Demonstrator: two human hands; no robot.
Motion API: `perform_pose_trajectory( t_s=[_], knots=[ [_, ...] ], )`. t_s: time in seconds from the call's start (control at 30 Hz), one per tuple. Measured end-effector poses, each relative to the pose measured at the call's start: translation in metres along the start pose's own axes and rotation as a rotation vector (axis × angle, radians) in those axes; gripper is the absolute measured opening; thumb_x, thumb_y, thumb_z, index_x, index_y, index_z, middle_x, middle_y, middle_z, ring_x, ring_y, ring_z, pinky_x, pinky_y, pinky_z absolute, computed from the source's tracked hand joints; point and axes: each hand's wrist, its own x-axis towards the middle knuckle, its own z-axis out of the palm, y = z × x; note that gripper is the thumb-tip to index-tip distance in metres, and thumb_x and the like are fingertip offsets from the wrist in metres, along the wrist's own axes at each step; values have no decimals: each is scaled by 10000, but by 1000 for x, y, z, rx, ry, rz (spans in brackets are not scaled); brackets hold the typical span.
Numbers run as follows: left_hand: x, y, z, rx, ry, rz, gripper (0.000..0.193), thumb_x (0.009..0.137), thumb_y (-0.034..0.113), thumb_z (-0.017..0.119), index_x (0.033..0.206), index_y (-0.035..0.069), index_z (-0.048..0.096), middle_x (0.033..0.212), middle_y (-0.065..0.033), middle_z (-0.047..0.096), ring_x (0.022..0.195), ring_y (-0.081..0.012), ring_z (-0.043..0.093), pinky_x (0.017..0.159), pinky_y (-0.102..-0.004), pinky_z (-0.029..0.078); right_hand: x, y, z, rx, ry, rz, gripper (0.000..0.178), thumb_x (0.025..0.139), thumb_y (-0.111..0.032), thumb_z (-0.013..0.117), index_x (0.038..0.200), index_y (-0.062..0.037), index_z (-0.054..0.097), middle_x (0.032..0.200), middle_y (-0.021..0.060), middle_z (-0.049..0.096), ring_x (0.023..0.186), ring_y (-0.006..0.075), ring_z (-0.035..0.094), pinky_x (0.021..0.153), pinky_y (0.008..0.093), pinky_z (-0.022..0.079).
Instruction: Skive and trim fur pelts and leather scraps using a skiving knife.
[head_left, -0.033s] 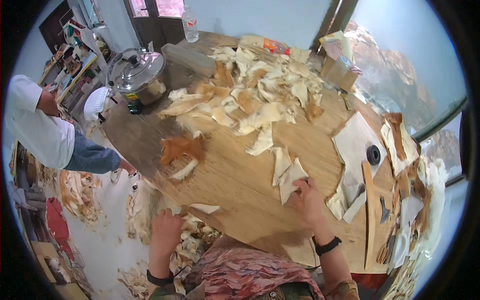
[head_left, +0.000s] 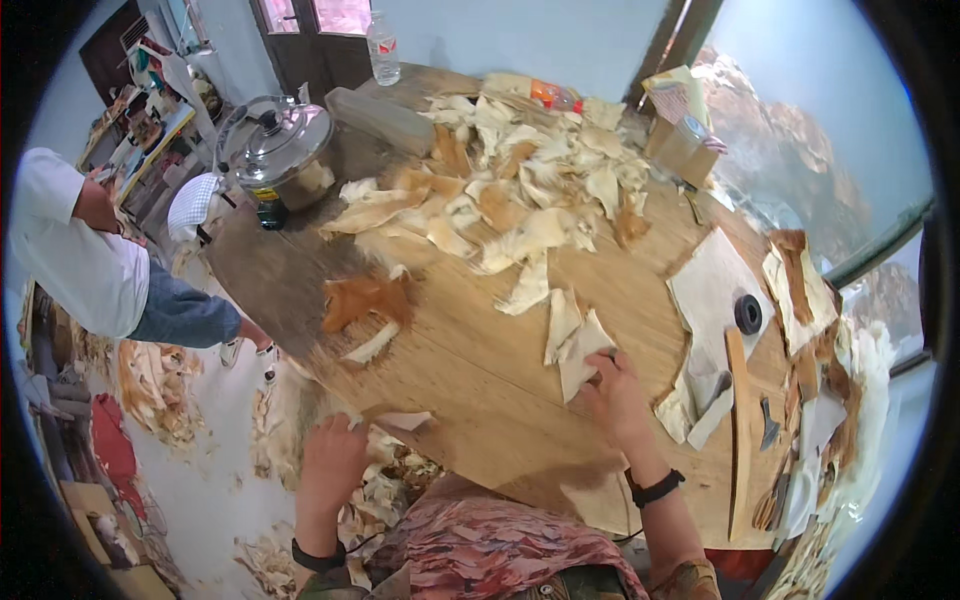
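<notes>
My right hand [head_left: 620, 400] rests on the round wooden table [head_left: 480, 400], its fingers gripping the lower corner of a pale folded sheet of dried husk [head_left: 578, 352]. My left hand [head_left: 335, 460] curls over the table's near left edge, touching a small pale scrap [head_left: 402, 421]; I cannot make out whether it grips the scrap. A big heap of similar pale and tan sheets [head_left: 520, 190] covers the far half of the table. An orange-brown piece [head_left: 365, 297] lies alone to the left of centre. Both wrists wear dark bands.
A lidded metal pot [head_left: 285, 150] and a plastic bottle [head_left: 383, 48] stand at the table's far left. At the right lie a black tape roll [head_left: 748, 313], a long wooden strip [head_left: 737, 430] and paper sheets. Another person in a white shirt [head_left: 70, 250] sits at the left. Scraps litter the floor.
</notes>
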Motion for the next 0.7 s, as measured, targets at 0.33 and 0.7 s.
perform_pose_trajectory(
  t_s=[0.33, 0.7],
  knots=[
    [136, -35, 1, -191, 355, 122, 225, 805, 5, 550, 1019, 34, 616, 1342, -208, 426, 1188, -387, 447, 985, -431, 395, 51, 80, -8, -292, 263, 23, 463, 822, -61, 585, 1260, -13, 443, 1313, 241, 415, 1189, 417, 425, 968, 448, 391],
    [181, 5, -44, -592, -5, 679, 237, 819, 31, 596, 1051, 29, 642, 1282, -145, 525, 1178, -333, 495, 976, -384, 403, 54, 77, 9, -426, 308, 61, 484, 805, -32, 534, 1267, 13, 396, 1323, 254, 383, 1244, 424, 349, 1064, 487, 271]
  ],
)
